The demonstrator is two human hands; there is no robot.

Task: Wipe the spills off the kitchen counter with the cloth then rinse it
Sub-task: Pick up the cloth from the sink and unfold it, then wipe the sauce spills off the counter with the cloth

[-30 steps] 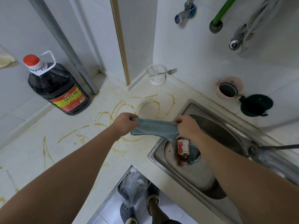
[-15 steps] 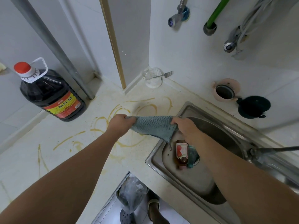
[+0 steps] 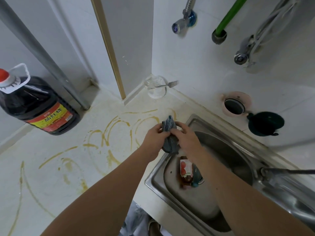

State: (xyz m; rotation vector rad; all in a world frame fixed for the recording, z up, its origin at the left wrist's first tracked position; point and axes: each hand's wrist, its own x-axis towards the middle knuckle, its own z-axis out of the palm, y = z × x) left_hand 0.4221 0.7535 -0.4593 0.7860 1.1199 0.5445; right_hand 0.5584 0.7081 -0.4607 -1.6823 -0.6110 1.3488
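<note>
A grey-blue cloth (image 3: 169,133) is folded together between my two hands, just above the left rim of the steel sink (image 3: 154,174). My left hand (image 3: 154,142) grips its left side and my right hand (image 3: 186,139) covers its right side. Yellow-brown spill streaks (image 3: 109,133) loop across the white counter (image 3: 51,167) to the left of my hands. A wall tap (image 3: 180,26) sticks out above the sink.
A big dark oil jug (image 3: 36,106) with a red cap stands at the back left. A glass with a fork (image 3: 156,86) sits in the corner. A small labelled bottle (image 3: 185,171) lies in the sink basin. A pink and a dark green holder (image 3: 265,123) hang on the wall.
The cloth was stretched wide between my hands; my hands have now come together and the cloth is folded up between them.
</note>
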